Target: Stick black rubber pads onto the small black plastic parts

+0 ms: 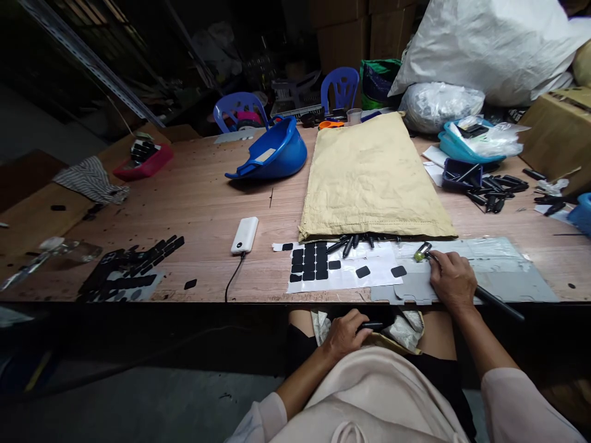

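My right hand (452,280) rests on a grey sheet (508,277) at the table's near edge, fingers closed around a long black rod-like tool (501,304) whose yellow-green tip (419,253) touches the sheet. My left hand (344,335) is down in my lap, closed on a small black cylindrical piece (372,326), beside crumpled paper (406,329). On the table in front lies a white backing sheet (364,274) with several black rectangular pads (310,261). Several black cylinders (353,242) lie along the edge of a tan sack (369,178).
A white power bank (245,234) with a cable lies left of the sheet. A blue helmet (272,154), a red tray (144,163), striped cloth (92,179), more black pads (133,271), a teal tray (466,144), black parts (494,191), cardboard boxes (558,132) and white bags (489,46) surround.
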Demonstrator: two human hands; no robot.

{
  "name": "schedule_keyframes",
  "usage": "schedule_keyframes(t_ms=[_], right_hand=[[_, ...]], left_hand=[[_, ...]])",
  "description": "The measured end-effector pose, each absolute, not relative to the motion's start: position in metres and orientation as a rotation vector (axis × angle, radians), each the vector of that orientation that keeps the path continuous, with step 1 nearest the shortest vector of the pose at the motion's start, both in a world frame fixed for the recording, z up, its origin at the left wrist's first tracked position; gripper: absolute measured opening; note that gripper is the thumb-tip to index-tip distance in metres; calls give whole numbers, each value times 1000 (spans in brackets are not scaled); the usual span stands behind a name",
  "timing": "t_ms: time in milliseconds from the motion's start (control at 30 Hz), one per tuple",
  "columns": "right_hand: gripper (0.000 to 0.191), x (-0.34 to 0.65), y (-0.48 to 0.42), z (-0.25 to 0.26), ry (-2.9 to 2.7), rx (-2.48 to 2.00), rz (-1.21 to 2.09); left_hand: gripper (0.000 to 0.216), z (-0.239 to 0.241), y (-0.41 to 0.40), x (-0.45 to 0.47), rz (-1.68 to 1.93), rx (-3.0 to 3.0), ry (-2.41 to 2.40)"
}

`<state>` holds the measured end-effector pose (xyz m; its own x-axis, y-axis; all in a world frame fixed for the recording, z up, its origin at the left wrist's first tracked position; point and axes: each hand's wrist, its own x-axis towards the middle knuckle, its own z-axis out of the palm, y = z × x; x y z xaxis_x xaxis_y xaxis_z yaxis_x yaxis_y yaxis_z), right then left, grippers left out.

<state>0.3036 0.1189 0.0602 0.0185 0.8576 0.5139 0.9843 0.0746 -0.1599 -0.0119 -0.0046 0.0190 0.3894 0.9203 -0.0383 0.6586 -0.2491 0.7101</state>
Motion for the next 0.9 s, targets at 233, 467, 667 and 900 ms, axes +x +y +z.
schedule_keyframes(t_ms=[233, 467, 667, 900], right_hand=[[28, 303, 119, 59, -1872, -1816, -368], [28, 303, 120, 58, -1874, -1813, -370], [28, 303, 120, 58, -1877, -1806, -346], [29, 300, 118, 61, -1877, -1817, -378]], left_hand=[[28, 29, 5, -9, 224, 1860, 1581], [20, 93, 60, -25, 844, 1860, 1486], [28, 94, 150, -62, 949, 1796, 2003], [9, 89, 136, -64, 951, 1766, 1948]])
